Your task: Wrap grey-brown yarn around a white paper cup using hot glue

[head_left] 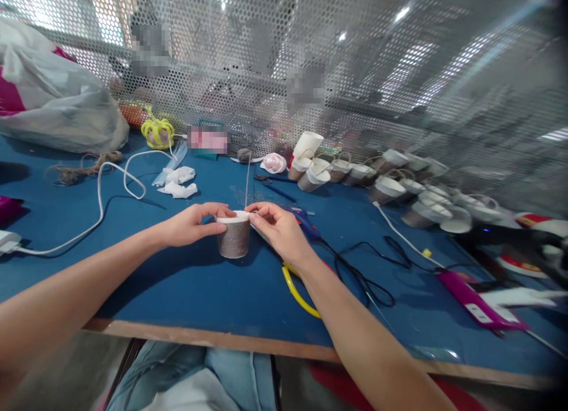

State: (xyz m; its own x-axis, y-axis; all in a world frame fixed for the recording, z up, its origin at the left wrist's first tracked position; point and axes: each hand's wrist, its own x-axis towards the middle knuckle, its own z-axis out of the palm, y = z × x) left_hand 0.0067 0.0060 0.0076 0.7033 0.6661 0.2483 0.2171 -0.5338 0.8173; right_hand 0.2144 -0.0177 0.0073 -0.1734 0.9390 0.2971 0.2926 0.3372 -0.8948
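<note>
A small cup [234, 239] with a brownish-grey, rough-looking wrap and a white rim stands upright on the blue table, between my hands. My left hand [195, 225] is closed on the left of its rim, thumb outside and fingertips reaching over the opening. With thumb and forefinger, my right hand [279, 227] pinches at the right of the rim. A thin pale cord [247, 180] runs away from those fingertips toward the back; whether they hold it too, I cannot tell. Partly hidden behind the right hand lies a blue tool [307, 225] resembling a glue gun, with a black cable.
Several similar cups [315, 175] with cord handles line the back right. A curved yellow handle [298, 291] lies under my right forearm. Farther right is a purple power strip [481, 301]. White cable [101, 207], brown twine [89, 167] and white scraps [178, 182] lie left.
</note>
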